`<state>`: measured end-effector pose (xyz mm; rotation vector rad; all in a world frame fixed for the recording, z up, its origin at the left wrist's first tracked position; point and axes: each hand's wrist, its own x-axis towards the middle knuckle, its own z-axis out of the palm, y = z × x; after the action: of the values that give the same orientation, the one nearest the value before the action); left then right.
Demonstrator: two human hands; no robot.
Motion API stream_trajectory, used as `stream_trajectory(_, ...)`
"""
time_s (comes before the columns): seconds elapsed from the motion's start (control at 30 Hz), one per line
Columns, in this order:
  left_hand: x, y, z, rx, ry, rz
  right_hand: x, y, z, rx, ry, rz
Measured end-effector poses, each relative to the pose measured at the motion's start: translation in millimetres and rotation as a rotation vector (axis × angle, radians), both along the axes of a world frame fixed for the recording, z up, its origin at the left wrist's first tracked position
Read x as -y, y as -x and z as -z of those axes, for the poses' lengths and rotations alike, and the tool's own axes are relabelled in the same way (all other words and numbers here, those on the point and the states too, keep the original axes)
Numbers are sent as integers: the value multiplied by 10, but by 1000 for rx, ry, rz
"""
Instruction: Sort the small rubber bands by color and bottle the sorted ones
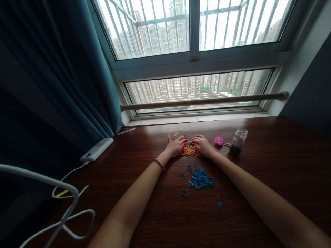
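A small heap of red, yellow and pink rubber bands [190,151] lies on the brown table, between my two hands. My left hand [175,147] is at its left edge, palm down, some fingers raised and spread, the others reaching to the heap. A bit of blue and red shows by those fingertips; whether they touch it I cannot tell. From the right, my right hand [203,146] rests with fingers stretched over the heap's far edge. Closer to me is a pile of blue rubber bands [201,179], with several single blue bands scattered around it.
A pink cup-shaped scoop [219,141] lies right of my right hand, beside a clear jar [238,142] with dark contents at its bottom. At left are a white power strip [97,150], white cables [69,186] and a blue curtain [103,103]. A barred window is behind the table.
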<state>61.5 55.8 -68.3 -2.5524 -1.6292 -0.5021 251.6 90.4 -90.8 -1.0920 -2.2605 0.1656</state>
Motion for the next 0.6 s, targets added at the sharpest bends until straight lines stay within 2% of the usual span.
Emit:
stream_trajectory(0.37, -58, 23, 47, -3, 42, 38, 59, -26, -67, -75, 4, 30)
stream_trajectory(0.6, -57, 15, 39, -3, -10, 72, 100, -112, -320, -342, 58, 40)
